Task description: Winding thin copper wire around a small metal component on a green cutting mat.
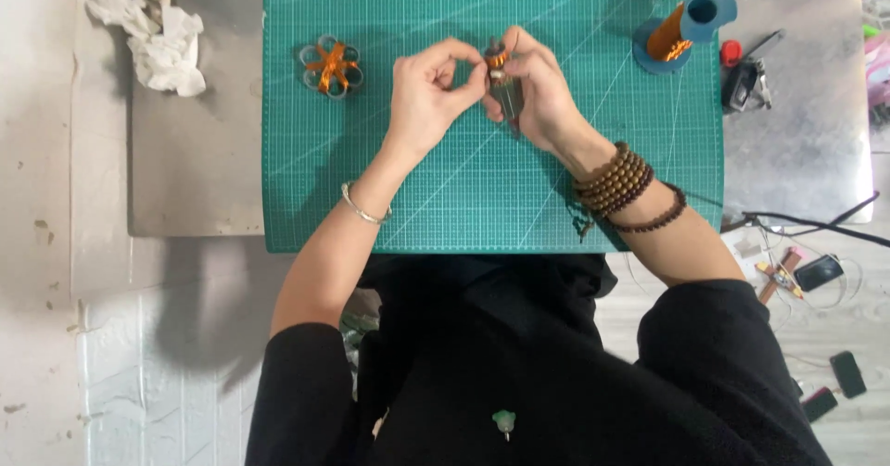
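Observation:
Over the green cutting mat (pixel 371 197), my right hand (pixel 542 95) grips a small dark grey-green piece (pixel 507 100) with orange wire wrapped near its top. My left hand (pixel 428 90) pinches at the upper end of that piece, thumb and forefinger closed on the wire. Both hands meet above the mat's middle. A silver bangle sits on my left wrist and brown bead bracelets on my right. A finished flower-like piece (pixel 330 65) of grey rings bound with orange wire lies on the mat to the left.
A blue spool of orange wire (pixel 684 28) lies at the mat's upper right. Crumpled white tissue (pixel 158 35) rests on the grey table at the left. Small tools (pixel 749 76), cables and dark gadgets lie to the right, some on the floor.

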